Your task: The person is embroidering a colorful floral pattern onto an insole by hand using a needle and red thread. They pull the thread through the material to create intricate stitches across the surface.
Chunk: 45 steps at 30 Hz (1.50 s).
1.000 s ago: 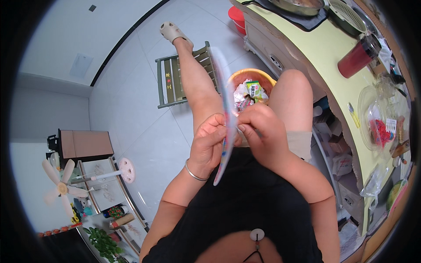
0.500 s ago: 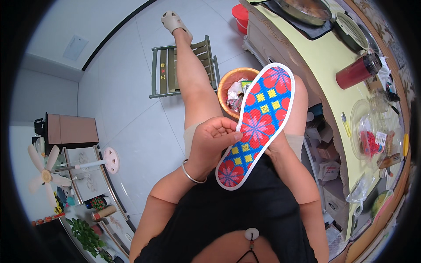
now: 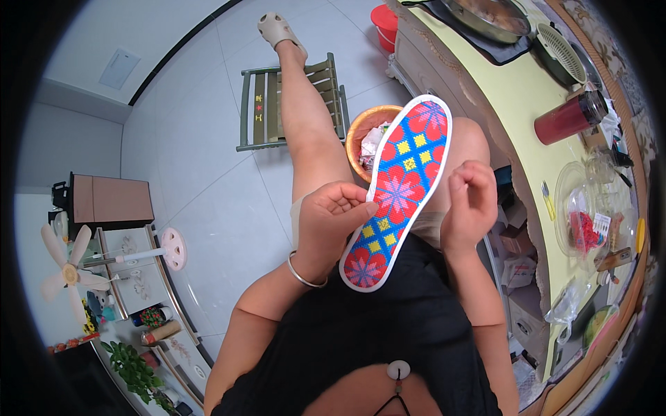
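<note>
Left hand (image 3: 334,211) in a pinch, right hand (image 3: 470,208) apart from it, fingers (image 3: 479,172) curled, perhaps also pinched.

On the left of centre in the upper half of the frame, one slat of the folding stool (image 3: 272,114) bears yellow characters (image 3: 259,117) with a small red star (image 3: 259,107) between them. At the right side, a white label (image 3: 601,223) with dark print lies in the clear plastic container (image 3: 560,208); its print is too small for reading.
</note>
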Available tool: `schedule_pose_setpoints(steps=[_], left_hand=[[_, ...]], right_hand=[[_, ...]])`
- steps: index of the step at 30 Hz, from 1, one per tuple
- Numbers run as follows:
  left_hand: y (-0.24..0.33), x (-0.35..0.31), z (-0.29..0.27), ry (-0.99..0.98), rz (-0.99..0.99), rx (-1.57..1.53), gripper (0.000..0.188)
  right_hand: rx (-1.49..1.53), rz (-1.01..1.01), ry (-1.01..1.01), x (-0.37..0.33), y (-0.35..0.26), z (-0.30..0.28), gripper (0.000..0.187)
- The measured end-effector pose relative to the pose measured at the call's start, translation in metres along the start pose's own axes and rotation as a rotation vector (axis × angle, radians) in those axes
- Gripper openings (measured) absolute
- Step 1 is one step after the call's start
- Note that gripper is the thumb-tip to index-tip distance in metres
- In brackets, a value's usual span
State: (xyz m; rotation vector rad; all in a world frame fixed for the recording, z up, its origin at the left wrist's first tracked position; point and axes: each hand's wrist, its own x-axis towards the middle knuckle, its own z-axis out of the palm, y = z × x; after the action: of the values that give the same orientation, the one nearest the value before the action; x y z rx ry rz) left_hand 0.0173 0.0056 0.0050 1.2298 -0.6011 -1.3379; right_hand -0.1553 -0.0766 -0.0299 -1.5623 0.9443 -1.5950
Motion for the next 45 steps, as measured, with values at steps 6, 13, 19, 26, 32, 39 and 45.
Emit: schedule_pose_setpoints(steps=[6, 13, 19, 26, 32, 39, 45], left_hand=[[-0.006, 0.004, 0.006, -0.013, 0.126, 0.036, 0.009], [-0.013, 0.037, -0.045, 0.391, 0.329, 0.265, 0.007], [-0.01, 0.053, -0.1, 0.627, 0.462, 0.439, 0.008], [-0.006, 0.03, -0.036, 0.234, 0.202, -0.149, 0.008], [0.007, 0.008, -0.001, 0.051, 0.142, -0.121, 0.008], [0.003, 0.006, 0.001, 0.014, 0.133, -0.122, 0.008], [0.004, 0.005, 0.003, 0.006, 0.139, -0.146, 0.008]], right_hand=[[-0.288, -0.525, -0.433, 0.013, -0.037, 0.02, 0.016], [0.951, 0.255, -0.077, 0.045, -0.083, -0.061, 0.007], [0.871, -0.05, 0.21, 0.094, -0.074, -0.355, 0.02], [-0.016, -0.019, 0.465, 0.058, -0.046, -0.131, 0.021], [-0.259, -0.262, -0.395, 0.02, -0.061, 0.001, 0.016], [-0.312, -0.399, -0.41, 0.014, -0.047, 0.019, 0.018], [-0.302, -0.376, -0.428, 0.013, -0.047, 0.02, 0.018]])
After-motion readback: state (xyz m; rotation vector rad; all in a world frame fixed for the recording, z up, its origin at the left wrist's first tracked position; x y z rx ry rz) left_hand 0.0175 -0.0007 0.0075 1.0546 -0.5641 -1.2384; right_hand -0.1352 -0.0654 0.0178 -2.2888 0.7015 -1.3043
